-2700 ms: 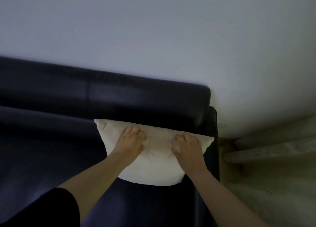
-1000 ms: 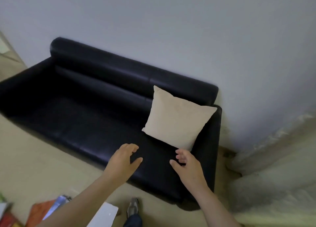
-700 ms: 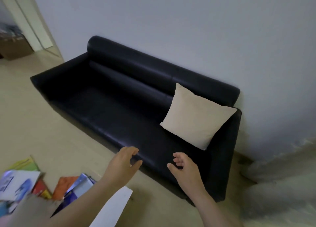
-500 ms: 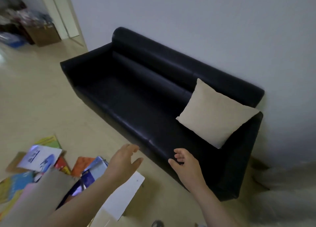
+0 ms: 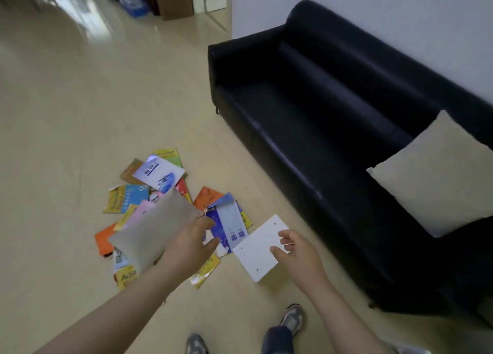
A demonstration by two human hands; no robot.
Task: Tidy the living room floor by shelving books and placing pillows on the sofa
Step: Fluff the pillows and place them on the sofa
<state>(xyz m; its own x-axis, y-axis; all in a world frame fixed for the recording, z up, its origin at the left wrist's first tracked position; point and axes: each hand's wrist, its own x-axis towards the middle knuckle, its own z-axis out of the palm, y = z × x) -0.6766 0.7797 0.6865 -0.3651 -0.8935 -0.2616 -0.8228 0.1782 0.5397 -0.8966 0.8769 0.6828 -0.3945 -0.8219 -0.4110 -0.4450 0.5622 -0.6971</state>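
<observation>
A cream pillow [image 5: 437, 177] leans against the right end of the black sofa [image 5: 320, 100]. On the floor to the sofa's left lies a heap of colourful books [image 5: 157, 174], with a white flat book or board [image 5: 260, 249] at its right edge. A second, greyish pillow [image 5: 152, 231] rests on top of the heap. My left hand [image 5: 192, 244] hovers over that pillow's right edge with relaxed fingers and holds nothing. My right hand [image 5: 296, 252] is out over the white board, fingers loosely spread and empty.
Beige floor stretches to the left and far side. Cardboard boxes [image 5: 176, 1] and a blue item [image 5: 133, 5] stand at the far end by a doorway. My shoes [image 5: 293, 319] are at the bottom, close to the sofa's front.
My hands let go of the cream pillow, which stays on the sofa. The view swung left and down, and the book heap and grey pillow came under my hands.
</observation>
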